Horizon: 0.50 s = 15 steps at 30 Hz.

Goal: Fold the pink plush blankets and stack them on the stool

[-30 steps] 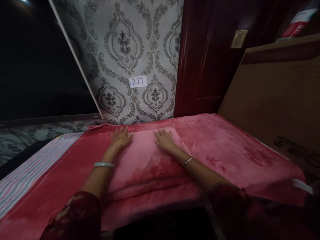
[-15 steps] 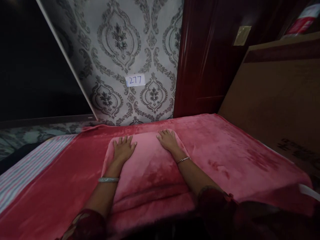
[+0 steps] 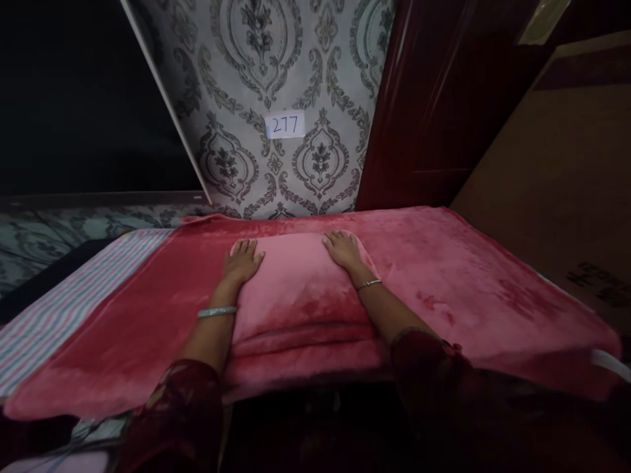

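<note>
A folded pink plush bundle (image 3: 296,276), like a blanket, lies in front of me with fold lines along its near side. My left hand (image 3: 243,259) rests flat near its far left corner, fingers stretched out. On the far right corner lies my right hand (image 3: 344,249), also flat with the fingers extended. Neither hand grasps anything. Beneath the bundle spreads a larger pink-red plush cover (image 3: 444,289) with darker red patches. Whether the bundle is a separate piece or part of that cover, I cannot tell.
A striped cloth (image 3: 89,282) shows at the left, under a dark screen (image 3: 93,98). Patterned wallpaper (image 3: 236,125) with a paper label "277" (image 3: 286,124) stands behind, beside a dark red panel (image 3: 419,105). A large cardboard box (image 3: 566,171) borders the right side.
The camera view has tilted down and shifted slightly left. Both hands stay flat on the bundle, the left now nearer its left edge, with its fingers closer together.
</note>
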Tool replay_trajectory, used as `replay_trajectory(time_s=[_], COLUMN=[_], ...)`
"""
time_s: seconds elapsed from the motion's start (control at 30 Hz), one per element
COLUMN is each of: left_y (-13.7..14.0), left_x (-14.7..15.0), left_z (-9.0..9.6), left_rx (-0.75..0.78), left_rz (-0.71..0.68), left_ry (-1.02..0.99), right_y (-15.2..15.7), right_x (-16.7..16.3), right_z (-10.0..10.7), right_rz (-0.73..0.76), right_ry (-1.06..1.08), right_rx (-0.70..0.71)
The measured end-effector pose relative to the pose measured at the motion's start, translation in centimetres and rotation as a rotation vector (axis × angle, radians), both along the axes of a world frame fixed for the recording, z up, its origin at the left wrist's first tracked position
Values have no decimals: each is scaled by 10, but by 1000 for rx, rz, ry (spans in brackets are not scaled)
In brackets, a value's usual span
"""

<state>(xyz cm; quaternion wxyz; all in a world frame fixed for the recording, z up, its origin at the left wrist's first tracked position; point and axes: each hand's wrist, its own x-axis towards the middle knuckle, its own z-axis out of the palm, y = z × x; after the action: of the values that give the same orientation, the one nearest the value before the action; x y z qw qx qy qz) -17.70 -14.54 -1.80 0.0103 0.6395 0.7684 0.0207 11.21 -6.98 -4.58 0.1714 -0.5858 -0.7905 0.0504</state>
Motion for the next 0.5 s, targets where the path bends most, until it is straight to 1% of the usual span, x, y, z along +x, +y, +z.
replay_trajectory(time_s=[0.1,0.17,0.23,0.3,0.33,0.37,0.43,0.5], left_y=[-6,-15,-28,-47,-57,-68,-89,-107], left_x=[-19,-36,-50,-55,-51,-44,-21,9], left_z=[-2,-2,-1,3,6,9,12,10], left_rx=[-3,7,30,119,182,245,327,309], left_rz=[2,58,146,196,178,128,-53,-258], left_ry=[-67,-121,-141,-111,-88,-66,-32,-3], right_y=[0,0,-4,-17,-28,-41,-72,-104], right_x=[5,9,14,17,18,18,15,9], right_z=[7,12,16,19,20,21,22,23], right_rz=[27,48,93,196,268,348,511,665], right_ry=[21,34,70,119,139,150,134,80], right_rx=[-39,-47,-38,-16,-5,1,-9,-51])
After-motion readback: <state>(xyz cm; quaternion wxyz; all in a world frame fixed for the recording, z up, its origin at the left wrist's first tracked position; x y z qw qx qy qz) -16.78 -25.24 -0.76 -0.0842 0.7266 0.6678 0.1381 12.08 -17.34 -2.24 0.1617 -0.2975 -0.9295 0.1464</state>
